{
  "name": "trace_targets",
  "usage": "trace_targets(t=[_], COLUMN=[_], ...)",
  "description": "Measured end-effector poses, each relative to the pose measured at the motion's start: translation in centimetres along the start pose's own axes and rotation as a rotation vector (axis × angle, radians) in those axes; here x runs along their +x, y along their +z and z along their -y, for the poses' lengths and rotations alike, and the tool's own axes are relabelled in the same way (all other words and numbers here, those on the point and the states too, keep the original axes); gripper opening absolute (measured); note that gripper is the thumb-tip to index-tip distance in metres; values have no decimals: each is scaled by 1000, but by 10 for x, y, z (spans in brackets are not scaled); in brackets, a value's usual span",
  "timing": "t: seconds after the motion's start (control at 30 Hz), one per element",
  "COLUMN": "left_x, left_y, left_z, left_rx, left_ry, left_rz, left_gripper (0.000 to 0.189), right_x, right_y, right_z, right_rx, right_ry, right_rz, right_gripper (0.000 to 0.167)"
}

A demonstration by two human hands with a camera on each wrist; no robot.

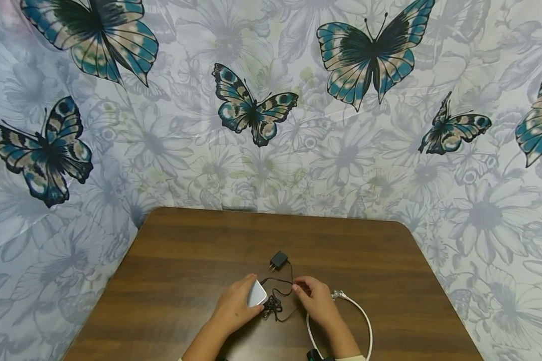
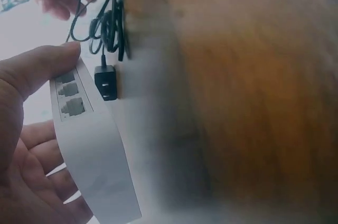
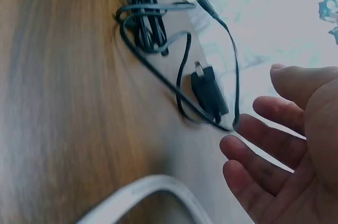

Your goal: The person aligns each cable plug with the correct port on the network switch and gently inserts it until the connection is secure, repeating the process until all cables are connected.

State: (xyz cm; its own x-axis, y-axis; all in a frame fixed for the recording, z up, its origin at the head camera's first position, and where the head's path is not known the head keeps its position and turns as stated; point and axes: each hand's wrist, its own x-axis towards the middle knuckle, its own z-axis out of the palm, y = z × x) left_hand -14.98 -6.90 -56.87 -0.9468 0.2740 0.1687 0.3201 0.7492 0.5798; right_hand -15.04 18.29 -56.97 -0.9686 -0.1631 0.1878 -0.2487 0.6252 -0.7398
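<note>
A small white router (image 1: 256,295) with a row of ports on one side is in my left hand (image 1: 236,305), gripped between thumb and fingers; the left wrist view shows its port side. A thin black power cord (image 3: 232,49) runs from the router's end, as the right wrist view shows. Part of the cord lies in a tied bundle (image 1: 273,304), and its black power adapter (image 1: 278,260) sits beyond on the table. My right hand (image 1: 317,302) is beside the cord's loop, fingers loosely bent and thumb apart. One fingertip (image 3: 240,123) is at the cord; contact is unclear.
A white network cable (image 1: 369,326) curves across the brown wooden table (image 1: 185,240) around my right wrist, its clear plug end (image 1: 339,295) just right of that hand. Behind the table's far edge hangs a butterfly-patterned cloth (image 1: 343,160).
</note>
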Motion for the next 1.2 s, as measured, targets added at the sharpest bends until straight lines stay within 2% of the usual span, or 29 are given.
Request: trace_targets(t=[0.13,0.33,0.73,0.87,1.07,1.2], left_x=[1,0,-1,-1,-3,-4], left_y=[1,3,6,8,10,10], left_z=[3,6,7,6,7,8], left_rx=[-2,-10,22,37,64,72], left_ry=[-31,-63,-101,-96,-66,-53], left_rz=[-6,-22,-40,-42,-53,-61], left_gripper=[81,82,81,77,74,75], right_x=[-2,-2,-4,-5,-9,-12], right_y=[-3,-3,-3,-4,-5,-7], right_z=[-3,-5,-7,-8,-12,-16], right_rx=[-28,-146,-173,-202,-219,-248], right_ry=[14,-33,-45,-31,38,68], right_rz=[-5,-33,-47,-27,-6,-19], right_gripper=[27,26,28,31,36,43])
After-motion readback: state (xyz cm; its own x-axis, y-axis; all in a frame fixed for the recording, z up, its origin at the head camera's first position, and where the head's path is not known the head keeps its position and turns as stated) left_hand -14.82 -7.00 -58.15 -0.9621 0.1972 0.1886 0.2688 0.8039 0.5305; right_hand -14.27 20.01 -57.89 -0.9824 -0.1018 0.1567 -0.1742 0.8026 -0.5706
